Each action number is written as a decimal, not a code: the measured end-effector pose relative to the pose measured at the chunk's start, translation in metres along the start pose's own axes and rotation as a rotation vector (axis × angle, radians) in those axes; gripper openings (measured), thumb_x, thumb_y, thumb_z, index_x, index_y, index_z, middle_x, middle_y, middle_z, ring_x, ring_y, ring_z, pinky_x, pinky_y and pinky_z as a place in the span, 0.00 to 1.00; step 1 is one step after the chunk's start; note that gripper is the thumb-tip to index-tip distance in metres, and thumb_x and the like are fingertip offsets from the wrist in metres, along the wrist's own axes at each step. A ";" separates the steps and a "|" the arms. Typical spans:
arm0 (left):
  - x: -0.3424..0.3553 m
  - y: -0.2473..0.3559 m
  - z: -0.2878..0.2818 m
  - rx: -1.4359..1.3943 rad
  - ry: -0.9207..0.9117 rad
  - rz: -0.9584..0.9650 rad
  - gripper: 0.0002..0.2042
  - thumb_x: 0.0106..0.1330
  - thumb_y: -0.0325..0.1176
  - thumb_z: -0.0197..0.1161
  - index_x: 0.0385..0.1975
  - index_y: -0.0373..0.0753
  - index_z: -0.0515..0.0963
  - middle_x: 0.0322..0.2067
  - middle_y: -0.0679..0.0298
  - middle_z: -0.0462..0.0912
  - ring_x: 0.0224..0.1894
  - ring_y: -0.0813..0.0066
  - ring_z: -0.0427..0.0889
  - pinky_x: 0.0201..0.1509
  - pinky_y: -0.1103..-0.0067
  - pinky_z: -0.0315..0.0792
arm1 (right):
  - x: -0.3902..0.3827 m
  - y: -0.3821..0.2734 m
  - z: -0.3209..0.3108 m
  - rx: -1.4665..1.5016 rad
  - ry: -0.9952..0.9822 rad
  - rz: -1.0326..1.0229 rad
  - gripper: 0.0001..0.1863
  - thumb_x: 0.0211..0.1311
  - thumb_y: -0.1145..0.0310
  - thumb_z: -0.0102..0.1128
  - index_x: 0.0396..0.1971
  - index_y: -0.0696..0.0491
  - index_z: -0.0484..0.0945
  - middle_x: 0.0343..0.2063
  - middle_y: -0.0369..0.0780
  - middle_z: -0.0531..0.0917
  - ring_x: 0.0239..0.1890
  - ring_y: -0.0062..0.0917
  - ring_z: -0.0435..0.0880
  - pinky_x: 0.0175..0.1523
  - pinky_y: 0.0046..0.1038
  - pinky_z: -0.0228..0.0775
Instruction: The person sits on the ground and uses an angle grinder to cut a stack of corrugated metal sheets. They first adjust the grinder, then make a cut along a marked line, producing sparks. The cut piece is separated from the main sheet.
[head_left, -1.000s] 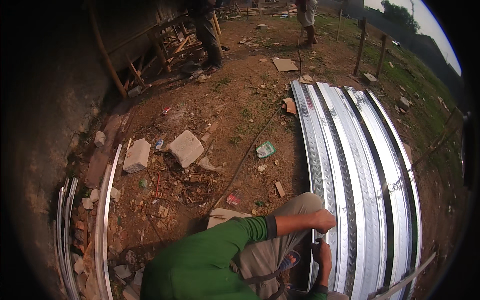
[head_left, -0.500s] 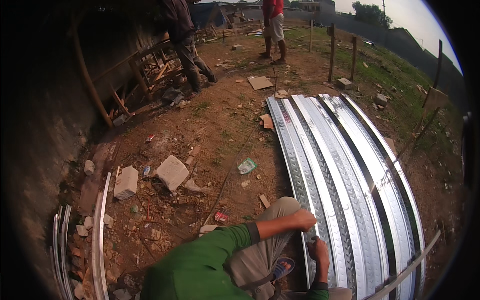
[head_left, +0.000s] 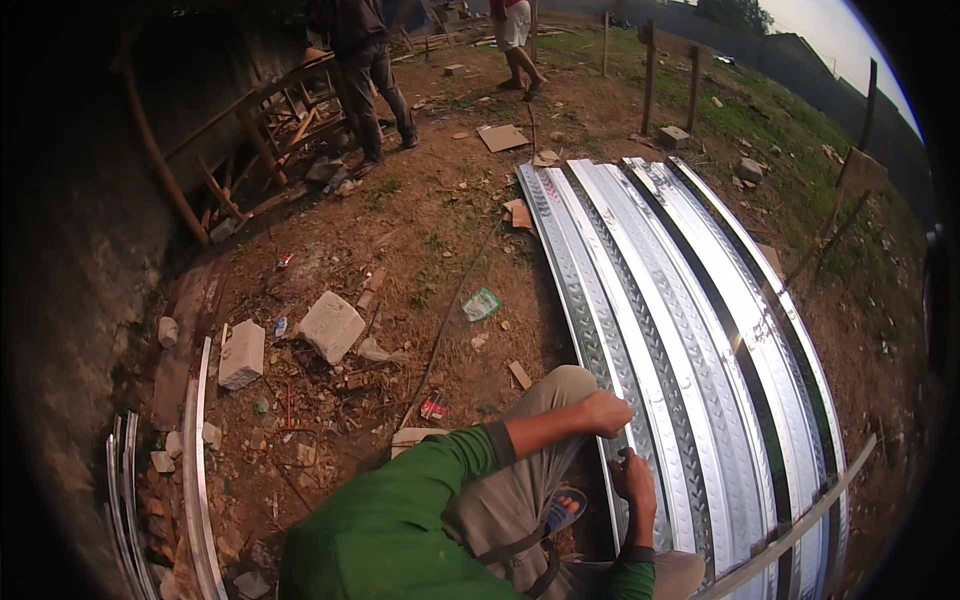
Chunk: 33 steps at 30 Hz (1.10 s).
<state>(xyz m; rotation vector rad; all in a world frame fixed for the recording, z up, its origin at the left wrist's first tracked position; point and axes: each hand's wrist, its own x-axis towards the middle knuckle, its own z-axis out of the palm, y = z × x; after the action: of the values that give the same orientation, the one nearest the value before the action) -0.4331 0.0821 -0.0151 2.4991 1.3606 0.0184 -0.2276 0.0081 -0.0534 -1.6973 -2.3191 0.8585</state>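
Ribbed metal strips (head_left: 700,370) lie side by side just right of the crouching body, long axes running from the lower edge up toward the far yard, bending with the lens. And here's the key line: the nearest strip (head_left: 585,320) passes under and beyond both hands, so the fingers sit at its long near side, not at an end. The left hand (head_left: 606,412) is farther up its length, beside the knee (head_left: 560,390), fingers curled into a fist; whether it pinches anything, you can't tell. Lower down comes the right hand (head_left: 635,480), more fully over the metal, fingers bent, something dark at the tips; again, too small to call. Neither hand is clearly nearer, and contact with the strip can't be confirmed.

Below right, a thin metal bar (head_left: 800,532) slants across the strips. All this rests on bare brown ground (head_left: 400,260), littered to the left with a pale block (head_left: 333,326) and a green-edged packet (head_left: 481,305). Slender metal lengths (head_left: 193,450) lie by the dark wall (head_left: 80,260); two people stand well apart, up top, with wooden posts (head_left: 648,80) to their right.
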 end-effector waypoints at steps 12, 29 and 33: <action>0.004 -0.007 0.005 0.016 -0.070 -0.018 0.09 0.52 0.30 0.64 0.30 0.36 0.88 0.35 0.48 0.90 0.38 0.49 0.91 0.38 0.58 0.85 | 0.004 -0.001 0.012 -0.003 -0.008 -0.062 0.20 0.66 0.61 0.67 0.52 0.57 0.80 0.40 0.55 0.88 0.47 0.52 0.87 0.51 0.50 0.78; 0.003 -0.013 0.010 0.003 0.002 0.010 0.08 0.50 0.29 0.65 0.27 0.34 0.88 0.31 0.47 0.89 0.35 0.48 0.91 0.35 0.59 0.84 | 0.009 -0.002 0.010 0.017 -0.004 -0.062 0.20 0.66 0.61 0.68 0.51 0.59 0.80 0.42 0.57 0.87 0.48 0.54 0.86 0.54 0.50 0.77; 0.004 -0.012 0.011 0.004 -0.011 -0.015 0.09 0.50 0.29 0.65 0.28 0.33 0.88 0.32 0.47 0.89 0.36 0.48 0.91 0.36 0.58 0.84 | 0.009 0.000 0.012 -0.012 -0.007 -0.032 0.20 0.65 0.61 0.69 0.50 0.58 0.81 0.43 0.56 0.87 0.49 0.54 0.86 0.54 0.50 0.77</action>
<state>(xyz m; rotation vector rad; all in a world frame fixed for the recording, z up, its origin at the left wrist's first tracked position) -0.4395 0.0885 -0.0291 2.4892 1.3759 -0.0014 -0.2358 0.0124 -0.0654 -1.6598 -2.3540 0.8481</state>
